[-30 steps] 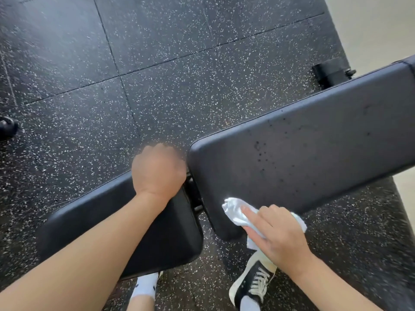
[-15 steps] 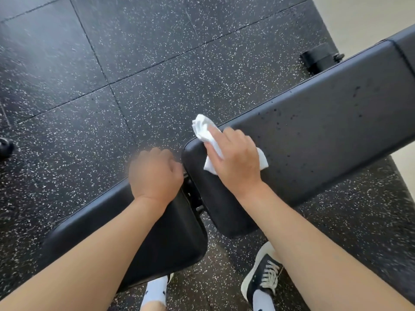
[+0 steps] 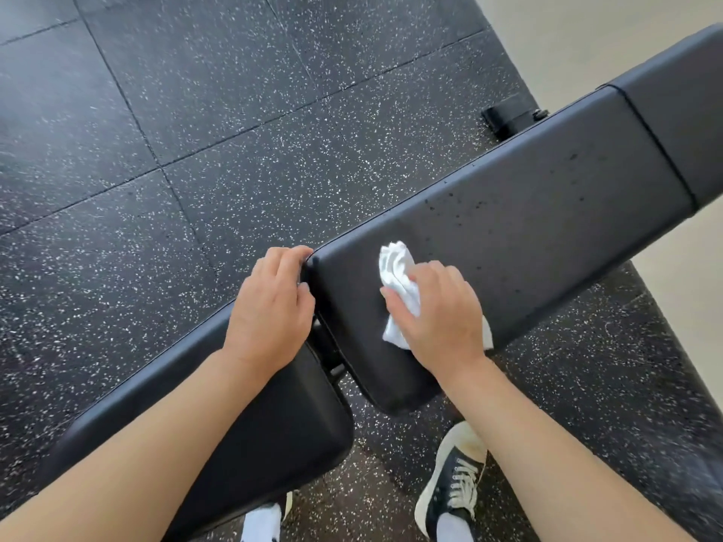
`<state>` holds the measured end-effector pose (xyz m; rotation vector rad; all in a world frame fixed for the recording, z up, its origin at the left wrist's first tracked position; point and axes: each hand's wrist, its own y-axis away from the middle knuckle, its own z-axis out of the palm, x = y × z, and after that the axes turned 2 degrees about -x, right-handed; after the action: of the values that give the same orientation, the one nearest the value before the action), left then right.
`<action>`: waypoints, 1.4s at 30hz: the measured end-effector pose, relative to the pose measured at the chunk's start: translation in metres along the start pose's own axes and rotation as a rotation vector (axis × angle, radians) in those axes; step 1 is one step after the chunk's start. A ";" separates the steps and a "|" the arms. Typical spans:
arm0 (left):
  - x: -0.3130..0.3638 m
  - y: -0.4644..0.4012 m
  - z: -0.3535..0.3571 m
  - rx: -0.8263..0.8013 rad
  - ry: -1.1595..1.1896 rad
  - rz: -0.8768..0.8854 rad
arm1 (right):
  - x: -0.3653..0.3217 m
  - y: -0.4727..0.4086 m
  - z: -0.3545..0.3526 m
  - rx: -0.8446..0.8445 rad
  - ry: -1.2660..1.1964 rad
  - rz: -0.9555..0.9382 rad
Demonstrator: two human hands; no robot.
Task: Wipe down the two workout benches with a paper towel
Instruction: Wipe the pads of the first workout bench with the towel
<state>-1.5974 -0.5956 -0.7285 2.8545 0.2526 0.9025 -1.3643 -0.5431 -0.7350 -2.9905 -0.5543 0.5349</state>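
Note:
A black padded bench runs from lower left to upper right. Its long back pad [image 3: 547, 228] carries small dark droplets on the upper part. My right hand [image 3: 442, 314] holds a crumpled white paper towel [image 3: 395, 267] and presses it onto the lower end of that pad. The shorter seat pad [image 3: 274, 424] lies at lower left, mostly under my left forearm. My left hand [image 3: 270, 307] rests on the seat pad's far end, beside the gap between the pads, with fingers curled over its edge.
Black rubber floor tiles with white specks surround the bench. A black bench foot [image 3: 508, 117] sticks out behind the back pad. Pale flooring [image 3: 587, 33] starts at upper right. My dark sneaker [image 3: 454, 475] stands under the back pad's end.
My right hand has slid the paper towel from the pad's far corner toward the middle of its lower end. My left hand stays on the seat pad's end.

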 end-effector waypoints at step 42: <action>0.033 -0.027 0.041 0.034 -0.132 -0.142 | 0.028 -0.108 0.002 0.160 -0.054 0.155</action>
<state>-1.5504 -0.5661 -0.7478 2.8675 0.4529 0.6874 -1.3771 -0.4321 -0.7335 -2.8884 -0.2695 0.6398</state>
